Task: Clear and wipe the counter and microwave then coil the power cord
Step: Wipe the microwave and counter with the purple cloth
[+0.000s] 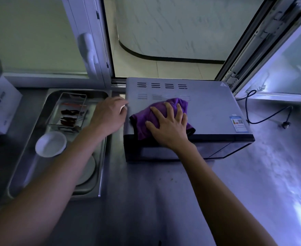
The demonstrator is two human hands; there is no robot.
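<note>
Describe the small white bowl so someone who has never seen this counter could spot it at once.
Start at the microwave and look to its left, where a steel tray is sunk into the counter. The small white bowl sits in that tray, nearer the viewer than the glass dish of dark scraps. It is the only round, empty white bowl there.

Dim bluish light, right-edge glare, wide-angle bending, soft blur
</note>
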